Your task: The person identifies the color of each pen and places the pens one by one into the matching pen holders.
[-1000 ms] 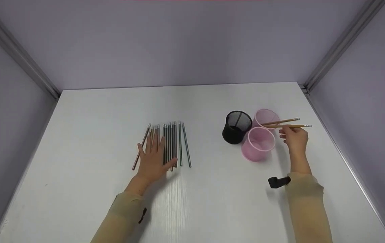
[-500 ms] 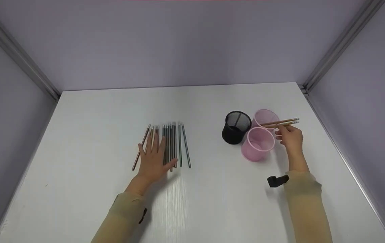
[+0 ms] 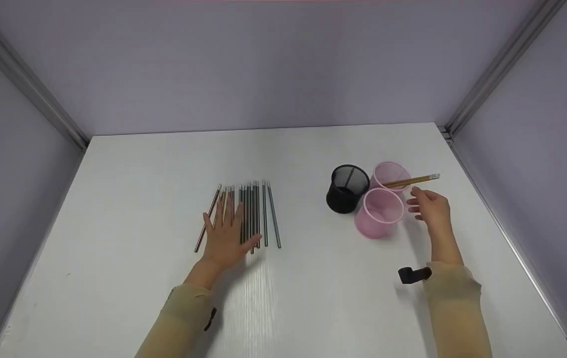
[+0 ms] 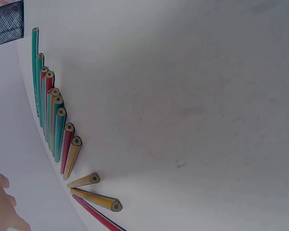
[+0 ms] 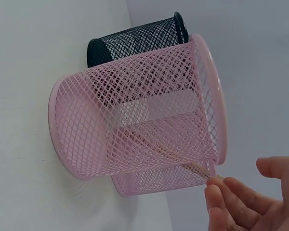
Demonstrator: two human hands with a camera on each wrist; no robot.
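Two yellow pencils (image 3: pixel 411 180) lean in the far pink mesh cup (image 3: pixel 389 173), eraser ends sticking out over its rim toward the right edge of the worktop (image 3: pixel 313 298). A second ago the right hand (image 3: pixel 430 206) pinched one of them above the cup; now that pencil lies beside the other, and the hand has let go and drawn back a little toward the near edge, fingers loosely spread and holding nothing. In the right wrist view its fingertips (image 5: pixel 221 192) hover just beside the cups, close to a pencil shaft seen through the mesh.

The near pink mesh cup (image 3: pixel 380 212) stands just in front of the far one, with the black mesh cup (image 3: pixel 347 188) beside them on the left; the three stand close together in the right half of the worktop.

The left hand (image 3: pixel 226 231) lies flat, fingers straight, on a row of pencils (image 3: pixel 256 214) near the middle of the worktop, unchanged from the earlier frames. The left wrist view shows the pencils' blunt ends (image 4: pixel 58 110) lined up, green, red and yellow.
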